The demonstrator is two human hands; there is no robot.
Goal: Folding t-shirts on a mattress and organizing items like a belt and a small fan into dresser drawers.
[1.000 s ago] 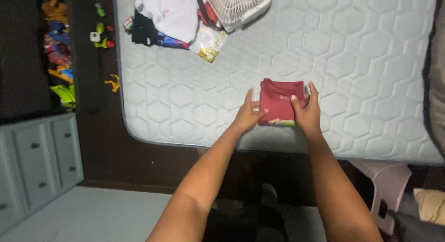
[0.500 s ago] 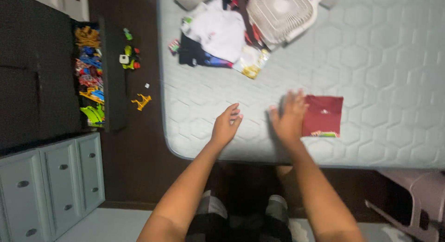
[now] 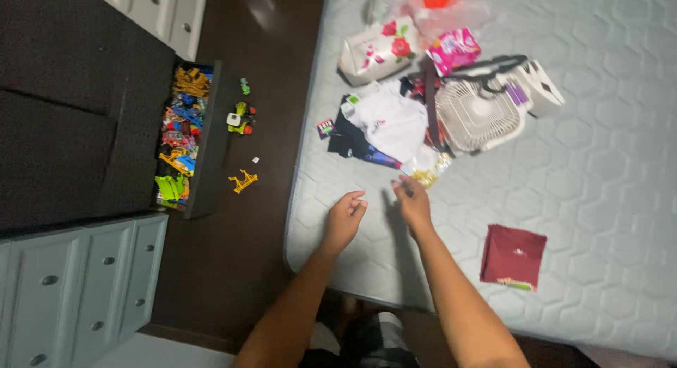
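Observation:
A folded dark red garment (image 3: pixel 514 256) lies flat on the pale quilted mattress (image 3: pixel 606 163), to the right of my arms. My right hand (image 3: pixel 410 199) reaches over the mattress toward a heap of clothes (image 3: pixel 381 124), fingers apart, holding nothing, close to a shiny gold wrapper (image 3: pixel 425 172). My left hand (image 3: pixel 345 218) hovers over the mattress near its left edge, fingers loosely curled and empty. Neither hand touches the red garment.
A white fan (image 3: pixel 486 107) lies beside the clothes, with a floral box (image 3: pixel 377 50) and a pink packet (image 3: pixel 453 49) behind it. On the left, an open dark drawer of colourful toys (image 3: pixel 180 142), loose toys on the dark floor (image 3: pixel 243 181), and a pale drawer unit (image 3: pixel 77 283).
Both hands have let go of the folded red garment and moved left and forward toward the clothes heap. The view has swung left, so the garment now lies to the right.

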